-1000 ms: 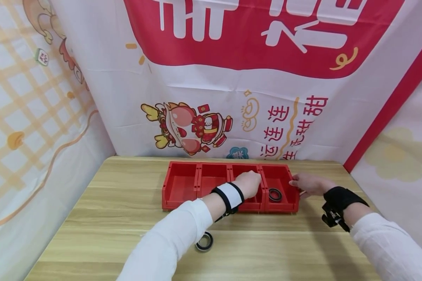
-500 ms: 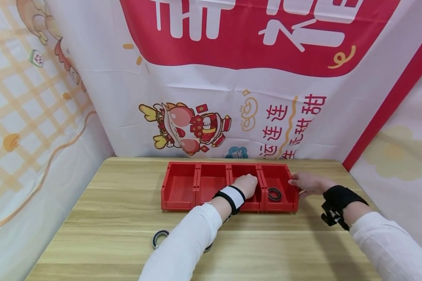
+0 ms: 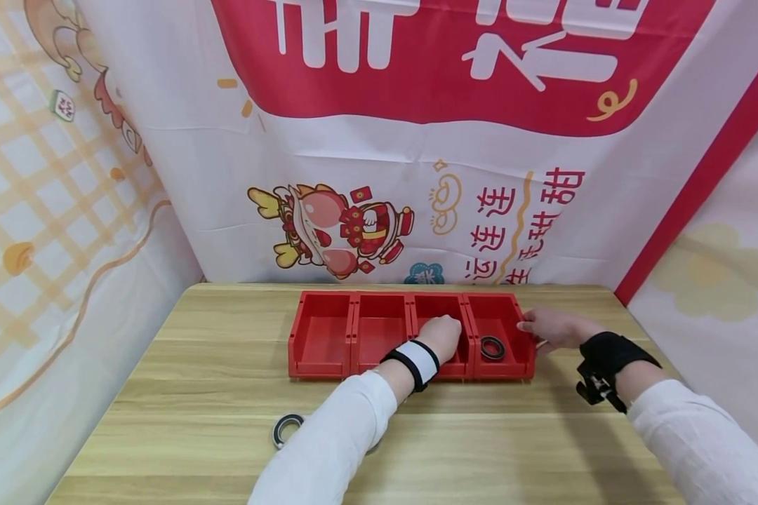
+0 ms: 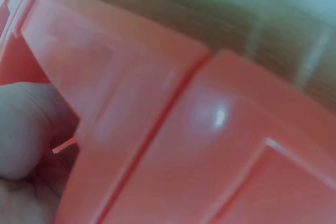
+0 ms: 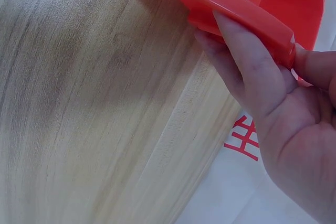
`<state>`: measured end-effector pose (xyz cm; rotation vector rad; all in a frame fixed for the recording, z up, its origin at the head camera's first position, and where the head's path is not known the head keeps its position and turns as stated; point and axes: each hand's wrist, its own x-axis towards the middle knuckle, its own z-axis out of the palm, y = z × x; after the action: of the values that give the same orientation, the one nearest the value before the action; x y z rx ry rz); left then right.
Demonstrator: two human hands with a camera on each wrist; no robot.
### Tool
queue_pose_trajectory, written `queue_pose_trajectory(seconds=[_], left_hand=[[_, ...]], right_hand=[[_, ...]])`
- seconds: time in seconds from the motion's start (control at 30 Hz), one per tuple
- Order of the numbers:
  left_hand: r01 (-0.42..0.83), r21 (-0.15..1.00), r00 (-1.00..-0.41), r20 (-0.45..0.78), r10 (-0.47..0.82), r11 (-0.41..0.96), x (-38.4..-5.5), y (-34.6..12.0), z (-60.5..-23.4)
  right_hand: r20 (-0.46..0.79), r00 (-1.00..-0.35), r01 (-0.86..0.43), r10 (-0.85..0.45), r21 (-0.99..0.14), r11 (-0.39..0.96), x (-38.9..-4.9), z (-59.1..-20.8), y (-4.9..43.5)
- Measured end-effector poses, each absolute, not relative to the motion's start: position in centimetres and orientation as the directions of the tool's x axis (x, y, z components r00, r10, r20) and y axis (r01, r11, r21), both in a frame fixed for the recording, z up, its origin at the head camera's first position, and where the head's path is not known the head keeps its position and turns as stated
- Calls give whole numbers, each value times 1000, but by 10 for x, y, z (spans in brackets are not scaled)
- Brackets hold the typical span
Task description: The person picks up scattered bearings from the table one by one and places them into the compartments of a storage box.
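Four red bins stand joined in a row; the left hand [image 3: 441, 338] reaches down into the third bin [image 3: 439, 304] from the left. Its fingers are curled and the fingertips are hidden, so I cannot tell whether they hold anything. In the left wrist view, the left hand [image 4: 23, 129] shows behind the bin's red front wall [image 4: 121, 93]. The right hand [image 3: 552, 328] grips the outer side wall of the rightmost bin [image 3: 495, 310], thumb on the inner side and fingers on the outside, as the right wrist view shows. A ball bearing [image 3: 493, 348] with a black seal lies inside that bin.
A second ball bearing [image 3: 287, 429] lies on the wooden table [image 3: 183, 393], partly behind the left sleeve [image 3: 335, 442]. A sliver of another bearing [image 3: 374, 447] shows at the sleeve's right side. Printed cloth [image 3: 354, 154] hangs behind the table.
The left forearm has shifted right, uncovering one bearing on the table and covering most of another. The left hand has moved slightly toward the bin's front. The right hand keeps its grip.
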<state>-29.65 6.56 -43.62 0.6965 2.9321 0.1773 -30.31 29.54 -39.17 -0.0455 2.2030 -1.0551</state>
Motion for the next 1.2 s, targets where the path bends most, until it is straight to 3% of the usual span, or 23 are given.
queue_pose_trajectory(seconds=[0.2, 0.47, 0.6, 0.77, 0.93, 1.2], left_hand=[[448, 123, -881, -104, 461, 885, -295, 66, -434], [531, 164, -802, -220, 555, 831, -290, 49, -406], [541, 153, -813, -157, 561, 827, -270, 30, -386], [592, 120, -805, 41, 592, 797, -235, -9, -374], [615, 187, -787, 88, 611, 766, -202, -48, -390], [609, 291, -761, -46, 647, 738, -152, -83, -440]], right_hand=[[-562, -765, 244, -314, -705, 666, -304, -392, 297], [-572, -762, 266, -303, -703, 659, -303, -392, 298], [-582, -762, 288, -285, -698, 656, -300, -393, 299], [-578, -767, 289, -279, -699, 654, -297, -394, 300], [-561, -776, 263, -289, -704, 660, -297, -391, 298], [-557, -780, 244, -285, -690, 681, -301, -391, 294]])
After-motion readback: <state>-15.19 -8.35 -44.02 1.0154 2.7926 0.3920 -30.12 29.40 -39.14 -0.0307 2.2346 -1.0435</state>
